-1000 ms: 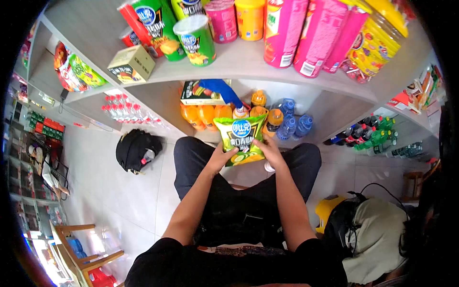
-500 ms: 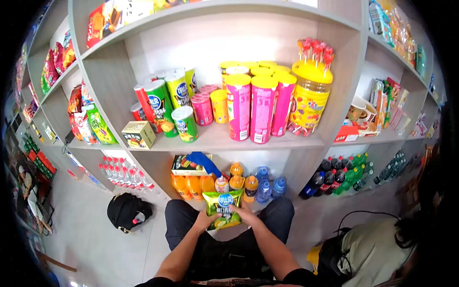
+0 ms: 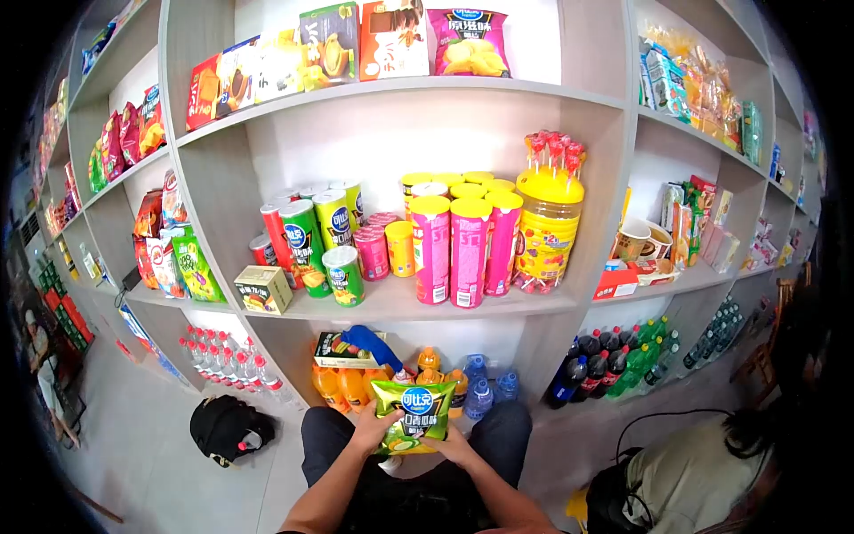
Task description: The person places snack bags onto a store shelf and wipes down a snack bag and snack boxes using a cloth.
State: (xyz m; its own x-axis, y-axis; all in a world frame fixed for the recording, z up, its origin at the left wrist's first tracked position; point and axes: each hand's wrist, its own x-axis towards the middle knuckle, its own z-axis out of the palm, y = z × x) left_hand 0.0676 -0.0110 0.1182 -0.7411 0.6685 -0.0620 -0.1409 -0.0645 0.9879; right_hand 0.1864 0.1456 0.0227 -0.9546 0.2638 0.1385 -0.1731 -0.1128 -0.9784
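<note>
A green bag of potato chips (image 3: 414, 411) is held upright above my lap, its printed front towards me. My left hand (image 3: 371, 431) grips the bag's left side, with the thumb on the front. My right hand (image 3: 452, 445) closes on its lower right edge. The fingers behind the bag are hidden. Just beyond the bag, on the bottom shelf, are orange drink bottles (image 3: 327, 386) and blue-capped bottles (image 3: 479, 400). A blue cloth-like item (image 3: 365, 339) lies over a dark box (image 3: 336, 350) there.
Above, the middle shelf (image 3: 382, 307) carries chip cans (image 3: 305, 247), pink canisters (image 3: 469, 254) and a lollipop jar (image 3: 548, 230). A purple chip bag (image 3: 470, 44) stands among boxes on the upper shelf. A black backpack (image 3: 227, 429) lies on the floor at left; another person (image 3: 698, 476) is at right.
The view has tilted up, bringing the upper shelf into sight. My left hand has shifted higher on the bag's left side, and my right hand lower to its bottom right edge.
</note>
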